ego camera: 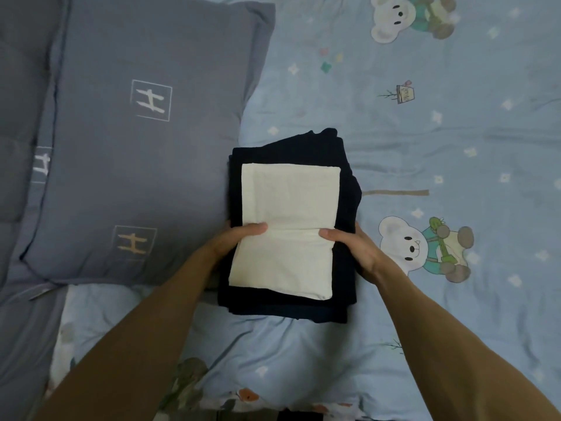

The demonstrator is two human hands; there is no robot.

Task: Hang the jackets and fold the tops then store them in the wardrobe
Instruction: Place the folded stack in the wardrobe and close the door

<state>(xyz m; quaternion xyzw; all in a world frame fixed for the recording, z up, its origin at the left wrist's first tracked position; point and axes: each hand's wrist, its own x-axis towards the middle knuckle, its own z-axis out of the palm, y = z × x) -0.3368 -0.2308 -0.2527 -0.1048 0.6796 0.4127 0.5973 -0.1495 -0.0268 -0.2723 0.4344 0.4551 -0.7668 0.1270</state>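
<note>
Folded tops stacked on the bed, both hands clamped on the pile and ready to lift.

Nearest the camera, the left hand (pixel 233 238) and right hand (pixel 355 247) each grip a side of the stack, thumbs pressed on top of the folded white top (pixel 285 226), fingers tucked under out of sight. If I were doing this I'd keep the thumbs pinching down and lift level, because the white one is smaller than the dark folded tops (pixel 303 153) below it and could slide off if the pile tips. The white piece looks like a neat rectangle with a soft crease across it where the thumbs press; the dark ones are navy or black, edges a bit uneven at the far end. It all sits on the blue bear-print bedsheet (pixel 440 132), just beside the grey pillow (pixel 145 147). No wardrobe in view.
</note>
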